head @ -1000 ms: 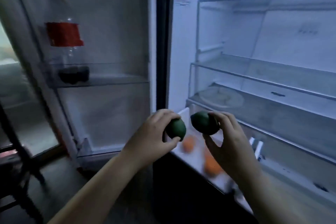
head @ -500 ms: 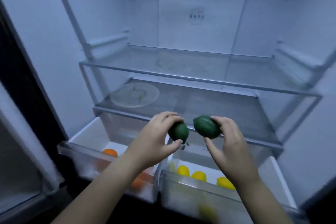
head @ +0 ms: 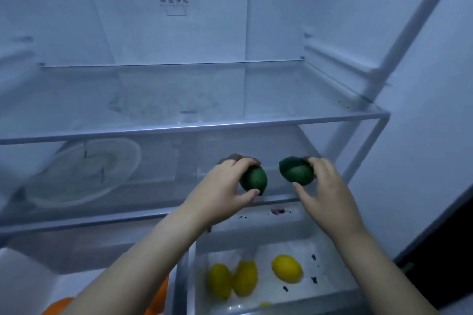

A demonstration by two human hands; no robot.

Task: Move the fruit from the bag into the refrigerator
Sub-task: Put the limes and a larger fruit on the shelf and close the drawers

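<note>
Both my hands reach into the open refrigerator, each holding a dark green fruit. My left hand (head: 225,186) grips the left green fruit (head: 256,178); my right hand (head: 325,186) grips the right green fruit (head: 297,171). The two fruits hang side by side, a little apart, over the front right part of the lower glass shelf (head: 158,208). Below them the open right drawer (head: 332,245) holds three yellow lemons (head: 286,268). Orange fruits (head: 57,307) show in the left drawer, partly hidden by my left forearm. The bag is out of view.
A clear round plate (head: 82,174) lies on the left of the lower shelf. The upper glass shelf (head: 194,125) sits above my hands. Dark specks dot the right drawer's floor. The fridge's right wall (head: 422,135) is close to my right hand.
The view has swung right from the fridge door and closer to the shelves. Both hands have carried the green fruits forward and up, from over the drawers to the lower shelf's front edge.
</note>
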